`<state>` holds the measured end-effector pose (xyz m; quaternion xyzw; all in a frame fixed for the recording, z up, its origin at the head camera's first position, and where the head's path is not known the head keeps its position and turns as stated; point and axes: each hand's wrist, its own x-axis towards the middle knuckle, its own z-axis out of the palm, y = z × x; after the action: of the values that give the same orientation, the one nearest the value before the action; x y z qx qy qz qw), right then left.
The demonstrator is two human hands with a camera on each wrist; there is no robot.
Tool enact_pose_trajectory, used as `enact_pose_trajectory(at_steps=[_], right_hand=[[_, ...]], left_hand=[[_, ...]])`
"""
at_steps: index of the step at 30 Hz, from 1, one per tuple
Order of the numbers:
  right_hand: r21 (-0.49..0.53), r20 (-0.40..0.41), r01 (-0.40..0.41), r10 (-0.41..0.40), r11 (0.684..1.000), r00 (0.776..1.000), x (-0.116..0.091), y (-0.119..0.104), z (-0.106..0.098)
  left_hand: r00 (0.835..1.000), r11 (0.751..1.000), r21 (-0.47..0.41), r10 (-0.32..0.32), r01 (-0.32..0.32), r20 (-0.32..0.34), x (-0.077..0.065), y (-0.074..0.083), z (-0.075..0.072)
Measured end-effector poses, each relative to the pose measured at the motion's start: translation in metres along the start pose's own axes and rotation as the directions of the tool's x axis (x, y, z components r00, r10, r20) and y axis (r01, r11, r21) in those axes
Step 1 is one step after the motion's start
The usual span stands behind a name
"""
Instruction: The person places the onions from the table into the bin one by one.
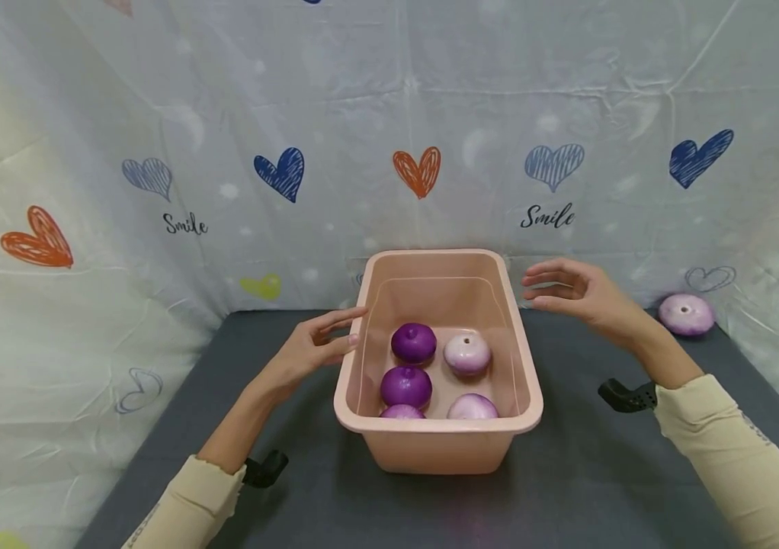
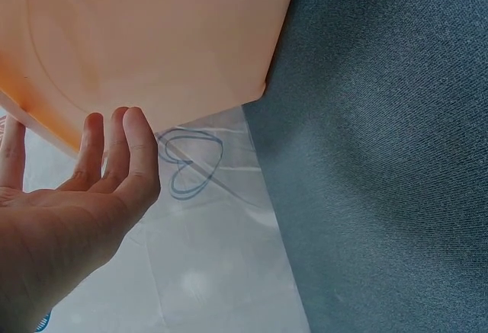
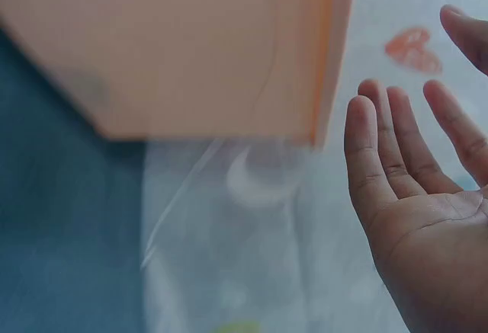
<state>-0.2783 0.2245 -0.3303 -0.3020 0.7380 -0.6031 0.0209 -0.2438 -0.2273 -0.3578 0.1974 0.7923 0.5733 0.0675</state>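
Observation:
A peach plastic tub (image 1: 440,450) stands on the dark table with several glossy onions inside. Two deep purple onions (image 1: 406,386) lie on its left side, and paler ones, such as the whitish-pink onion (image 1: 467,354), on its right. At the left rim, my left hand (image 1: 303,351) has its fingertips against or very close to the tub, its fingers mostly straight. My right hand (image 1: 578,293) hovers beside the far right rim, apart from it. Its fingers are loosely bent with nothing between them, as the right wrist view also shows.
One pale pink onion (image 1: 686,315) lies outside the tub at the table's far right corner. Behind the table (image 1: 568,488) hangs a pale curtain (image 1: 348,114) printed with hearts, close to the tub's back wall; it also flanks both sides.

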Motion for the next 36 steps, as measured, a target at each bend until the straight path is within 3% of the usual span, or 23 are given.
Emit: enact_pose_trajectory(at_steps=[11,20,24,29,32,36], right_hand=[[-0.125,-0.161,-0.148,0.127,0.981,0.979,-0.076,0.032,-0.052],[-0.164,-0.219,-0.089,0.051,0.982,0.974,-0.123,0.060,-0.100],[-0.166,-0.243,-0.110,0.067,0.980,0.968,-0.136,0.074,-0.112],[-0.237,-0.356,-0.185,0.092,0.954,0.930,-0.148,0.087,-0.121],[-0.280,-0.455,-0.260,0.111,0.924,0.883,-0.153,0.091,-0.126],[-0.327,-0.550,-0.403,0.175,0.855,0.817,-0.155,0.096,-0.129]], left_hand=[[1.000,1.000,-0.002,-0.001,0.001,0.001,0.001,0.000,0.002],[1.000,1.000,-0.019,0.011,-0.011,0.003,0.000,0.000,0.001],[1.000,1.000,-0.022,0.006,-0.006,-0.002,-0.002,-0.001,0.000],[1.000,1.000,-0.027,0.005,-0.005,0.000,-0.002,-0.002,0.000],[1.000,1.000,-0.025,0.006,-0.006,0.001,-0.002,-0.002,0.001],[1.000,1.000,-0.024,0.006,-0.005,0.002,-0.002,-0.002,0.001]])
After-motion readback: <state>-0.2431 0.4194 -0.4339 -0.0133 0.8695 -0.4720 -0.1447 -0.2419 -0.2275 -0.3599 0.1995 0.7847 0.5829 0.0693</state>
